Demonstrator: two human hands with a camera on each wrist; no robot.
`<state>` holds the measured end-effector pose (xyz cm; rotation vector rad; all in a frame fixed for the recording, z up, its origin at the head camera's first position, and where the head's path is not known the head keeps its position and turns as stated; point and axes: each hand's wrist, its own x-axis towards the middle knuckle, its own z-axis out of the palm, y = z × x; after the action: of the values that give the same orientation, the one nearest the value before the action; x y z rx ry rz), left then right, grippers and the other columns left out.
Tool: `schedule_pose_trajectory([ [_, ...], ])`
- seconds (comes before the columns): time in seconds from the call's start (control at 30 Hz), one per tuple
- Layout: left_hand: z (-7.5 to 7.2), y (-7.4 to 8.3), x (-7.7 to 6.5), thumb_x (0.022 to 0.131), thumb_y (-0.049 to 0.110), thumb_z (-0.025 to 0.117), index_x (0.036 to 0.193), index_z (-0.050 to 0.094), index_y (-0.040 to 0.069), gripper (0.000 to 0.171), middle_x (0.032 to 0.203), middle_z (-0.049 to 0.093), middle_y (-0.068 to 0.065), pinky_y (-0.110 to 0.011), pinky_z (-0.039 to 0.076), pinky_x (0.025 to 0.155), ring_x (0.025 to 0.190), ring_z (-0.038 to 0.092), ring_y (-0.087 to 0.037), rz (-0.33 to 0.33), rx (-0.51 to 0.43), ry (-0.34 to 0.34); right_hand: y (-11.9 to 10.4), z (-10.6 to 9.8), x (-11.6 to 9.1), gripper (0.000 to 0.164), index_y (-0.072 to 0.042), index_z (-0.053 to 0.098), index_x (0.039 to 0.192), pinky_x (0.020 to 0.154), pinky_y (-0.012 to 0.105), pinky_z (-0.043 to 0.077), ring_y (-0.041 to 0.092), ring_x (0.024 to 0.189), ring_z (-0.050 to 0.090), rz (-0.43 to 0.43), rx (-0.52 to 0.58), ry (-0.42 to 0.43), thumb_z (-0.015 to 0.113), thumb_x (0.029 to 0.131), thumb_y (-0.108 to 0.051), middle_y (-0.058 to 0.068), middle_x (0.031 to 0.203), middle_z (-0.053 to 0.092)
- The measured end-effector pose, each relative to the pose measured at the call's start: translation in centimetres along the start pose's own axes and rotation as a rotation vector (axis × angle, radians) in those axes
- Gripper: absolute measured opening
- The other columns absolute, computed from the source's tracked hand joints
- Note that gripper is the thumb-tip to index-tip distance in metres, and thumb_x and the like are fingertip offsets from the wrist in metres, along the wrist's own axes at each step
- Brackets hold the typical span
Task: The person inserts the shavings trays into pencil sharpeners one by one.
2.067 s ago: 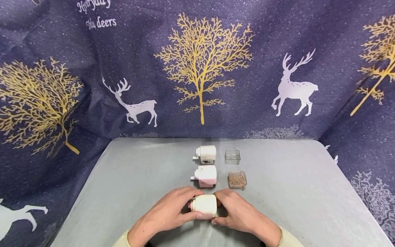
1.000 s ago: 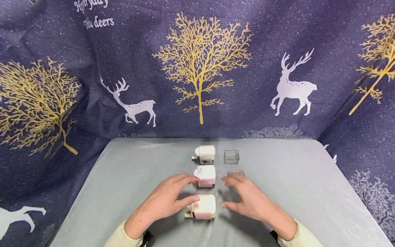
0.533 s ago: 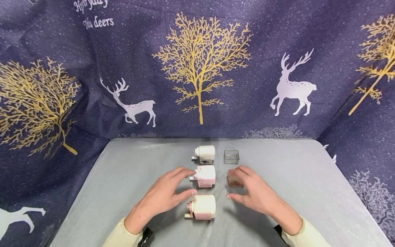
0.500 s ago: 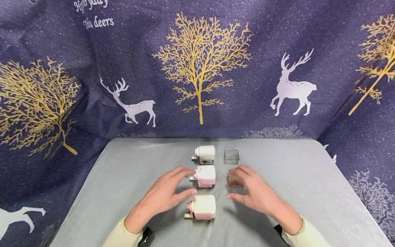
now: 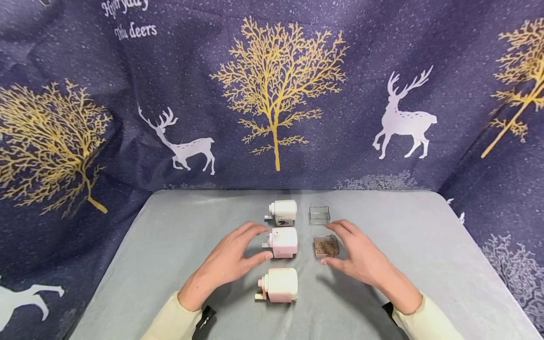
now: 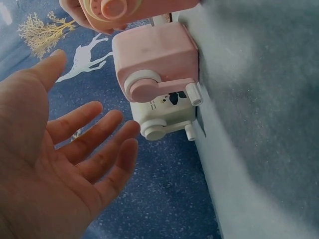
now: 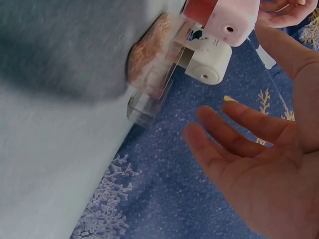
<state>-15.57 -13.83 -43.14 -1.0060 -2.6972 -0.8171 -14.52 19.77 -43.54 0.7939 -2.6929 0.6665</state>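
Three hand-crank pencil sharpeners stand in a column on the grey table: a white one [image 5: 285, 212] at the back, a pink one [image 5: 284, 242] in the middle, a cream-and-pink one [image 5: 282, 284] in front. My left hand [image 5: 231, 255], fingers spread, is beside the crank of the pink sharpener and holds nothing. A clear shavings drawer [image 5: 326, 246] filled with brown shavings lies right of the pink sharpener. My right hand [image 5: 361, 252] hovers at that drawer with fingers apart; the right wrist view shows nothing in its grasp.
A second clear drawer [image 5: 319, 213], without visible shavings, lies right of the white sharpener. Behind the table [image 5: 191, 226] hangs a dark blue cloth [image 5: 255, 182] printed with deer and golden trees.
Both hands have let go of the cream-and-pink sharpener and moved forward, the left to the pink sharpener, the right outward to the filled drawer. The sharpeners stay about where they were.
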Motion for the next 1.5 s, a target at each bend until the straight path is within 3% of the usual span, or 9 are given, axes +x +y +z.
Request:
schedule_pose_trajectory([
  [0.3, 0.4, -0.3, 0.7, 0.091, 0.054, 0.060, 0.142, 0.049, 0.024, 0.060, 0.134, 0.050, 0.010, -0.039, 0.045, 0.099, 0.121, 0.049, -0.011, -0.026, -0.018, -0.024, 1.2, 0.0, 0.0, 0.086, -0.004, 0.051, 0.138, 0.102, 0.047, 0.042, 0.025, 0.120, 0.050, 0.073, 0.016, -0.064, 0.082, 0.071, -0.048, 0.009, 0.131, 0.054],
  [0.87, 1.2, -1.0, 1.6, 0.090, 0.051, 0.064, 0.142, 0.048, 0.026, 0.060, 0.133, 0.051, 0.011, -0.039, 0.045, 0.098, 0.120, 0.050, -0.012, -0.053, -0.039, -0.048, 2.7, 0.7, -0.3, 0.086, 0.004, 0.053, 0.134, 0.092, 0.048, 0.049, 0.027, 0.103, 0.058, 0.107, 0.002, -0.166, 0.087, 0.066, -0.036, 0.012, 0.116, 0.061],
  [1.1, 1.7, -1.0, 1.9, 0.090, 0.051, 0.064, 0.142, 0.049, 0.023, 0.060, 0.134, 0.051, 0.010, -0.039, 0.045, 0.099, 0.121, 0.050, -0.012, -0.030, -0.034, -0.046, 3.1, 1.1, -0.3, 0.075, 0.005, 0.057, 0.128, 0.092, 0.047, 0.049, 0.026, 0.100, 0.060, 0.068, 0.039, -0.170, 0.087, 0.066, -0.026, 0.009, 0.108, 0.064],
  [1.33, 2.1, -1.2, 2.0, 0.090, 0.049, 0.065, 0.142, 0.050, 0.021, 0.061, 0.134, 0.051, 0.010, -0.038, 0.044, 0.100, 0.120, 0.049, -0.011, -0.027, -0.039, -0.062, 3.5, 1.5, -0.3, 0.064, 0.003, 0.060, 0.122, 0.092, 0.048, 0.049, 0.028, 0.101, 0.060, 0.048, 0.021, -0.145, 0.086, 0.069, -0.022, 0.012, 0.110, 0.065],
  [1.5, 2.4, -1.4, 2.0, 0.091, 0.049, 0.064, 0.142, 0.049, 0.023, 0.059, 0.135, 0.050, 0.011, -0.037, 0.044, 0.100, 0.120, 0.050, -0.012, -0.041, -0.032, -0.071, 3.5, 1.7, -0.2, 0.056, 0.000, 0.061, 0.118, 0.087, 0.045, 0.051, 0.025, 0.094, 0.062, 0.058, 0.052, -0.164, 0.085, 0.071, -0.018, 0.005, 0.099, 0.066],
])
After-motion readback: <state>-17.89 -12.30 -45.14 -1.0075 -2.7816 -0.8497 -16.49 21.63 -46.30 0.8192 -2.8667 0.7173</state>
